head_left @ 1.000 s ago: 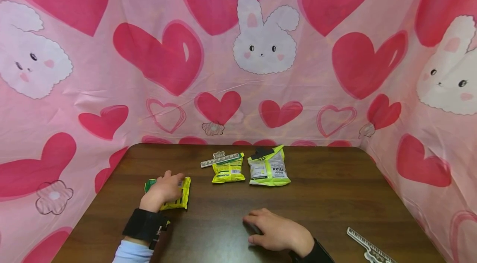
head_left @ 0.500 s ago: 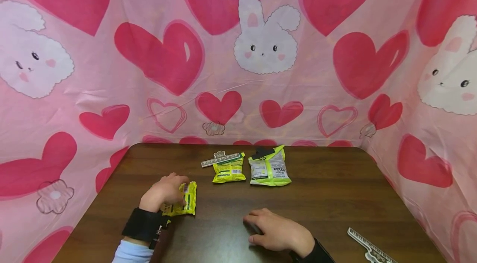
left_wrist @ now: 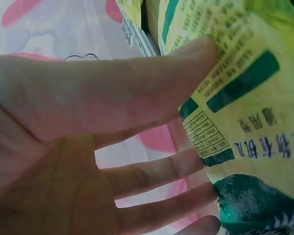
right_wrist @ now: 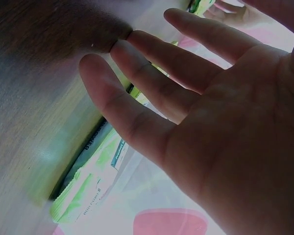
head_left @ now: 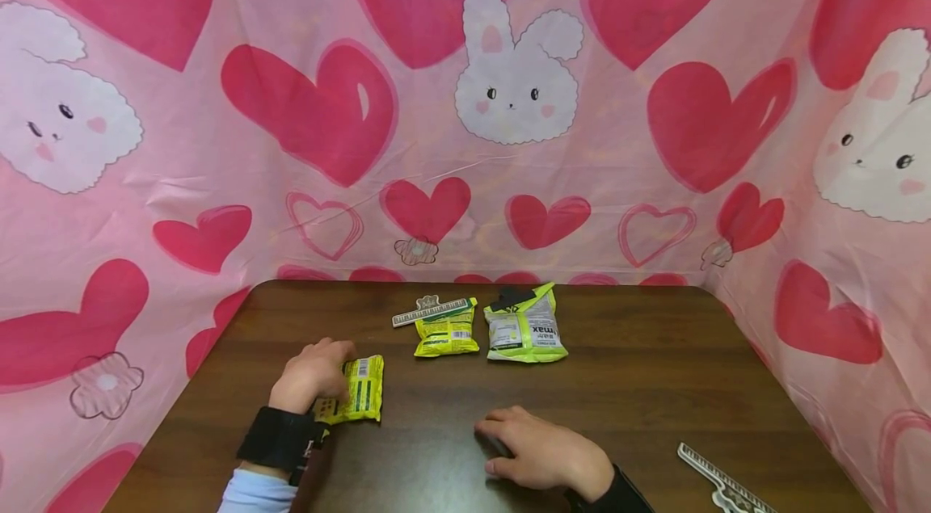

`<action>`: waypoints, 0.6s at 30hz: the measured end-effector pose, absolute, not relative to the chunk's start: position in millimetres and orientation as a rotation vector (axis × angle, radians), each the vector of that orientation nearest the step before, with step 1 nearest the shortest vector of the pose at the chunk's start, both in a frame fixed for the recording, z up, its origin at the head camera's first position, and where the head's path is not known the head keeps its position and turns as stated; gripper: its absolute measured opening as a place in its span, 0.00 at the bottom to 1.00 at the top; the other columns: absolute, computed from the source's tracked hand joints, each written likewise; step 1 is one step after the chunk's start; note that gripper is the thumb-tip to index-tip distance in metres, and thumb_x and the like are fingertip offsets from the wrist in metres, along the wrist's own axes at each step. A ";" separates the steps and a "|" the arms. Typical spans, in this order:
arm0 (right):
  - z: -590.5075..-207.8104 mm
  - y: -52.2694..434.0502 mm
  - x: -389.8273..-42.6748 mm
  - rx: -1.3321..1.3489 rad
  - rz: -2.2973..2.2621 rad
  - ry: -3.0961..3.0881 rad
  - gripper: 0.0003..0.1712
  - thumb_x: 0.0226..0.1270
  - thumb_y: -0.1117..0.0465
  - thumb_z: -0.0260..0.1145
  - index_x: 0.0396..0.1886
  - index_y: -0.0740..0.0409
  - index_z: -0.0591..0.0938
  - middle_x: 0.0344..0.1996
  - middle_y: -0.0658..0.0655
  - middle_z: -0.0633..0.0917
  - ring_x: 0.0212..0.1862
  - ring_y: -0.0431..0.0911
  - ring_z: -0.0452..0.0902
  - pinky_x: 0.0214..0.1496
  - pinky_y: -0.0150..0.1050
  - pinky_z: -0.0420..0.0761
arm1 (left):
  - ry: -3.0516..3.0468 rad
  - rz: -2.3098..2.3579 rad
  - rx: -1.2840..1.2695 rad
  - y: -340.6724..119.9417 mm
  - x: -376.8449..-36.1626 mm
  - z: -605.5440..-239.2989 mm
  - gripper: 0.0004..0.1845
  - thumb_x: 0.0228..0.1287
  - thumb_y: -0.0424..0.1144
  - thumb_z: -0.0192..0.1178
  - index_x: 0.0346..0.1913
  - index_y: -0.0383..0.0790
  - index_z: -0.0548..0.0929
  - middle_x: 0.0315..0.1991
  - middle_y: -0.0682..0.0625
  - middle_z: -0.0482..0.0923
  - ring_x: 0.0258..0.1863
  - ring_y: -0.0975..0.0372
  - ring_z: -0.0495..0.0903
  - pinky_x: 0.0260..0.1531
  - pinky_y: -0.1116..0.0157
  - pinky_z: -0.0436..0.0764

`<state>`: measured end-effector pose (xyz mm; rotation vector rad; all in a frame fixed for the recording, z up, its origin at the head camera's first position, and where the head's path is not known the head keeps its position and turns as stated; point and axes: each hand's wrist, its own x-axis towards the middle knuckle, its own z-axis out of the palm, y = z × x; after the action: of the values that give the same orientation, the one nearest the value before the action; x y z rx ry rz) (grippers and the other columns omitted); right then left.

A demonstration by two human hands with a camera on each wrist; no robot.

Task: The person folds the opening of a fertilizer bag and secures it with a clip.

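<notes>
My left hand (head_left: 311,377) is at the left end of a yellow and green printed packet (head_left: 366,389) on the table. In the left wrist view the thumb lies across the packet's printed face (left_wrist: 245,112), while the other fingers reach to its edge, so the hand grips that end. My right hand (head_left: 541,448) rests on the table's near middle with nothing in it. Its fingers look relaxed and nearly straight in the right wrist view.
Behind stand a small yellow packet (head_left: 446,339) with a ruler-patterned clip (head_left: 431,313) across its top and a larger green-white packet (head_left: 525,333) with a black clip (head_left: 511,299). Another ruler-patterned clip (head_left: 716,477) lies front right on the brown table (head_left: 625,384). A pink curtain (head_left: 451,214) encloses the back.
The yellow packet has shifted slightly right and nearer under my left hand, and its green end is now hidden. The left hand has drawn back a little leftward. The right hand has stayed put.
</notes>
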<state>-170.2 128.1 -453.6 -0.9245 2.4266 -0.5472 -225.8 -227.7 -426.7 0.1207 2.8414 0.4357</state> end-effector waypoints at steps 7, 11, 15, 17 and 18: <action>-452.3 128.5 -171.1 -0.913 -0.561 2.413 0.28 0.75 0.49 0.70 0.70 0.53 0.80 0.64 0.50 0.80 0.63 0.41 0.73 0.64 0.45 0.76 | 2.819 0.430 0.103 -223.0 -227.1 -425.8 0.33 0.44 0.39 0.86 0.55 0.38 0.84 0.45 0.42 0.79 0.43 0.47 0.76 0.48 0.40 0.78; -453.2 128.9 -171.6 -0.921 -0.565 2.409 0.28 0.76 0.49 0.70 0.70 0.53 0.80 0.64 0.50 0.80 0.62 0.40 0.73 0.64 0.44 0.77 | 2.804 0.431 0.100 -219.3 -227.1 -425.5 0.32 0.43 0.40 0.86 0.52 0.39 0.83 0.43 0.43 0.78 0.42 0.49 0.77 0.47 0.41 0.78; -454.7 128.9 -171.8 -0.924 -0.558 2.411 0.28 0.76 0.49 0.70 0.70 0.53 0.81 0.63 0.49 0.80 0.62 0.40 0.73 0.64 0.44 0.77 | 2.797 0.445 0.121 -213.8 -225.9 -425.9 0.31 0.42 0.39 0.87 0.50 0.38 0.83 0.40 0.45 0.78 0.41 0.51 0.77 0.46 0.43 0.79; -454.6 129.0 -171.9 -0.924 -0.556 2.413 0.28 0.76 0.49 0.70 0.70 0.53 0.80 0.63 0.49 0.80 0.62 0.40 0.73 0.64 0.44 0.77 | 2.794 0.455 0.133 -210.9 -225.1 -426.1 0.30 0.41 0.39 0.87 0.48 0.39 0.83 0.38 0.46 0.78 0.40 0.52 0.78 0.44 0.44 0.79; -454.3 128.9 -172.0 -0.920 -0.556 2.411 0.27 0.76 0.49 0.70 0.70 0.53 0.80 0.63 0.49 0.80 0.62 0.40 0.73 0.64 0.44 0.77 | 2.793 0.460 0.136 -209.5 -224.9 -426.4 0.29 0.41 0.39 0.87 0.47 0.39 0.83 0.37 0.47 0.78 0.39 0.52 0.78 0.44 0.45 0.79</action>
<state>-172.0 128.9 -454.3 -0.9197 2.4109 -0.5565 -224.9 -209.5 -426.4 0.1358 2.7926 0.4605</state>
